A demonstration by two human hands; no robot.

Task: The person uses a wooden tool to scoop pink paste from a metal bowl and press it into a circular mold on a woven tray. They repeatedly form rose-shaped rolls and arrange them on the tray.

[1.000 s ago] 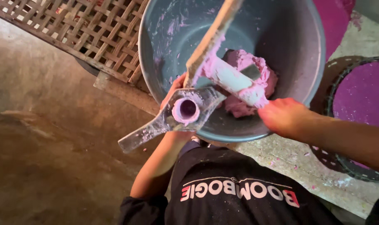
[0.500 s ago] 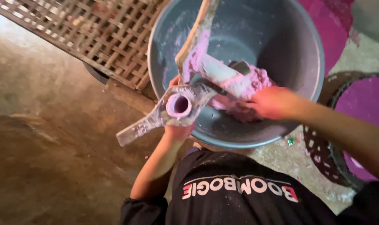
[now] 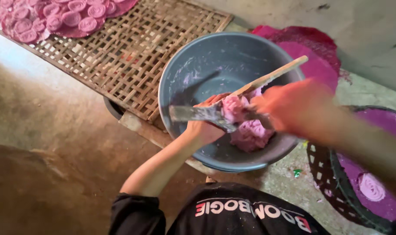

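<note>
The metal press [image 3: 198, 114] is now lying level over the grey basin [image 3: 180, 74] instead of facing upward. The left hand [image 3: 202, 126] is clamping it steady; the blurred right hand [image 3: 289, 106], grip unclear, is packing pink dough [image 3: 250, 132], beside a wooden paddle [image 3: 272, 76].

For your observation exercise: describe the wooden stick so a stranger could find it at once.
Find the big grey basin in the middle, holding pink dough. The stick slants from the dough up over the basin's right rim. It is the only pale, bare wooden piece there; the tool in the left hand is grey and dough-smeared.
</note>
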